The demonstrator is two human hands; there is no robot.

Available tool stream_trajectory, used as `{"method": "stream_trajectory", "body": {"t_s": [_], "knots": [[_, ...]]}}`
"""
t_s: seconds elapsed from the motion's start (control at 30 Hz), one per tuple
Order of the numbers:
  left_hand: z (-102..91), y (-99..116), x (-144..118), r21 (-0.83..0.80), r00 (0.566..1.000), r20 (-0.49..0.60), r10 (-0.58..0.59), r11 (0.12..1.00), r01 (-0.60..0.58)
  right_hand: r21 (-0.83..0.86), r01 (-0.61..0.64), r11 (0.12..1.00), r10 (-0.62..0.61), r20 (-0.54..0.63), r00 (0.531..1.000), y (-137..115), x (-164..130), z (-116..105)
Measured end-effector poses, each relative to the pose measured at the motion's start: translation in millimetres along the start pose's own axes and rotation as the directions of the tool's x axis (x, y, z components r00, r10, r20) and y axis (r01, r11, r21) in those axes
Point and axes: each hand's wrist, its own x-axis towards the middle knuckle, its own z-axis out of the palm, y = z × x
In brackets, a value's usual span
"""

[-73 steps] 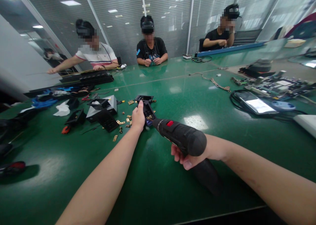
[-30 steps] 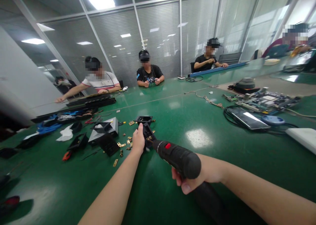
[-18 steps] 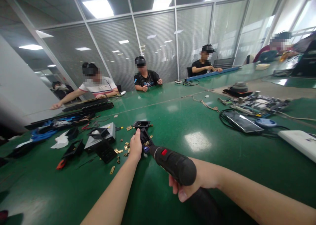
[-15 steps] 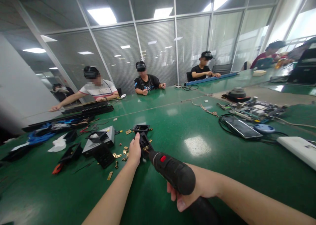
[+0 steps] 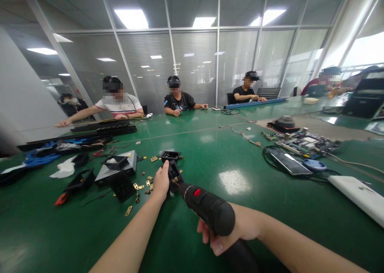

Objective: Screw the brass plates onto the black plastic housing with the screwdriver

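Note:
My left hand (image 5: 161, 182) grips a small black plastic housing (image 5: 174, 171) just above the green table. In my right hand (image 5: 223, 235) is a black cordless screwdriver (image 5: 207, 207) with a red switch, my fingers wrapped round its handle. Its bit points into the housing and meets a brass-coloured piece there; whether it sits in a screw head is too small to tell. A similar black housing (image 5: 169, 155) lies just beyond my left hand. Loose brass plates (image 5: 138, 186) and small screws are scattered to the left of that hand.
To the left stand a grey metal box (image 5: 130, 165), black frames (image 5: 79, 181) and blue cloth-like items (image 5: 42, 157). A phone (image 5: 289, 161), circuit board (image 5: 309, 142) and white slab (image 5: 357, 195) lie to the right. Several people sit across the table (image 5: 192, 135).
The view has tilted and shifted slightly, so the scene sits a little differently in it. Both hands keep their hold, with the screwdriver still pointing into the housing.

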Motion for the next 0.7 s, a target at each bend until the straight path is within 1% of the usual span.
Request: {"method": "stream_trajectory", "body": {"t_s": [0.1,0.23,0.37,0.53,0.63,0.7], "knots": [[0.7,2.3,-0.9,-0.029,0.999,0.018,-0.046,0.999,0.047,0.05,-0.011,0.999,0.01,0.02,1.0,4.1,-1.0,-3.4],[1.0,6.7,-3.1,-0.005,0.999,0.011,-0.042,0.999,0.042,0.114,-0.024,0.993,0.018,0.061,0.998,14.1,2.7,-7.3],[0.5,8.0,-2.8,0.027,0.998,-0.006,-0.059,0.998,0.059,0.134,-0.029,0.991,0.016,0.1,0.995,21.3,13.1,-10.4],[-1.6,3.0,2.5,0.011,0.999,0.009,-0.034,0.999,0.034,0.152,-0.073,0.986,0.05,0.149,0.988,21.4,22.5,-14.8],[-3.1,-1.1,5.5,-0.031,0.997,0.036,-0.061,0.998,0.062,0.159,-0.071,0.985,0.045,0.162,0.986,18.7,22.2,-16.2],[-3.3,-2.3,6.4,-0.036,0.998,0.039,-0.058,0.998,0.059,0.156,-0.064,0.986,0.038,0.166,0.985,16.5,21.0,-16.0]]}}
